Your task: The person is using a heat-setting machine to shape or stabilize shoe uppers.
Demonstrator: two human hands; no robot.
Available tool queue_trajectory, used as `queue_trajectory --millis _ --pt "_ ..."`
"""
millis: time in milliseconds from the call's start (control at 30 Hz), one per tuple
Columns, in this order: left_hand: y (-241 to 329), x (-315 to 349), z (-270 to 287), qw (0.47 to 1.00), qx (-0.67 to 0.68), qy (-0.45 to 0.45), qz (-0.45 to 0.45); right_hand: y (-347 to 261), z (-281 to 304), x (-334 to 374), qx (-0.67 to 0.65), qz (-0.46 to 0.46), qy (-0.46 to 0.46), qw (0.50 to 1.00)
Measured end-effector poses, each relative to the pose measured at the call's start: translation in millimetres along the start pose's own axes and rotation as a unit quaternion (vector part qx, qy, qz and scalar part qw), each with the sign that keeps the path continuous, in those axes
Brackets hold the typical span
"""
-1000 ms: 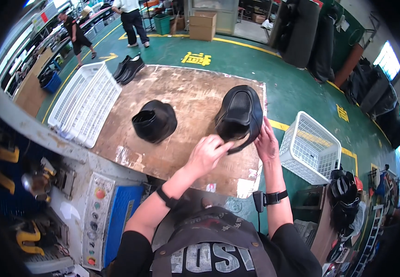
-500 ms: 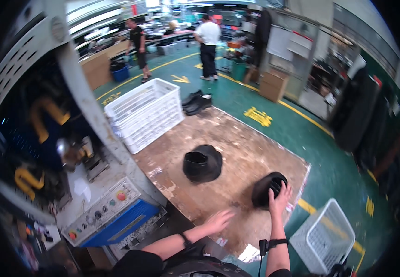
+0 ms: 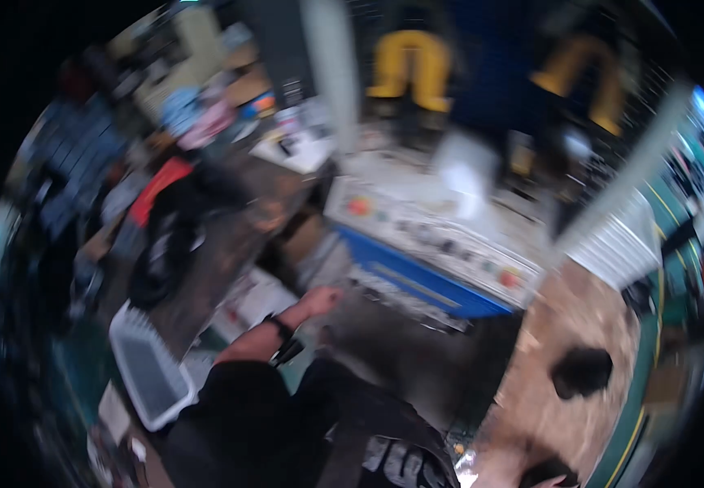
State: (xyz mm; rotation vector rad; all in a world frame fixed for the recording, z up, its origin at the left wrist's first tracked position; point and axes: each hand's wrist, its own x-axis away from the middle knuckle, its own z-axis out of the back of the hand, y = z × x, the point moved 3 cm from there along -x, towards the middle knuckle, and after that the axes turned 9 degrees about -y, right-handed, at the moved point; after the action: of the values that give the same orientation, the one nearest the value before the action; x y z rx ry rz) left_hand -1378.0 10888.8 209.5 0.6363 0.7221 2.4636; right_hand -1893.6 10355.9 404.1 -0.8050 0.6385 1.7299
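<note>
My left hand (image 3: 321,302), smeared by motion, hangs below the blue front of the machine (image 3: 417,281), a dark band on its wrist. I cannot make out its fingers or anything in them. At the lower right edge only a sliver of my right hand (image 3: 553,482) shows, next to a black item (image 3: 549,469) that looks like a shoe upper; whether it grips this item is hidden. A second black piece (image 3: 581,372), blurred but like a boot upper, sits farther off on the worn brown tabletop (image 3: 531,374).
Ahead stands the machine's button panel (image 3: 433,240) with yellow curved parts (image 3: 411,69) above. A dark bench (image 3: 238,236) with black and red cloth lies left. One white basket (image 3: 152,370) is at lower left, another white crate (image 3: 620,236) at right.
The view has swung left, bringing the machine to the middle and the brown table to the right. My left hand has moved from the table to before the machine; my right is almost out of view.
</note>
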Motion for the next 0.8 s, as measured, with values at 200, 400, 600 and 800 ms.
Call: queue_trajectory --millis 200,400,600,800 --pt "-126 74 207 0.952 0.016 0.281 0.12 -181 -102 96 -0.32 0.099 -0.276 0.901" --pt "-252 111 364 0.852 -0.183 0.422 0.25 -443 -5 148 -0.581 0.084 -0.534 0.608" --pt "-341 109 412 0.807 -0.282 0.326 0.403 -542 86 151 -0.569 0.148 -0.631 0.506" --pt "-319 104 439 0.854 -0.15 0.29 0.404 -592 114 150 -0.554 0.223 -0.629 0.497"
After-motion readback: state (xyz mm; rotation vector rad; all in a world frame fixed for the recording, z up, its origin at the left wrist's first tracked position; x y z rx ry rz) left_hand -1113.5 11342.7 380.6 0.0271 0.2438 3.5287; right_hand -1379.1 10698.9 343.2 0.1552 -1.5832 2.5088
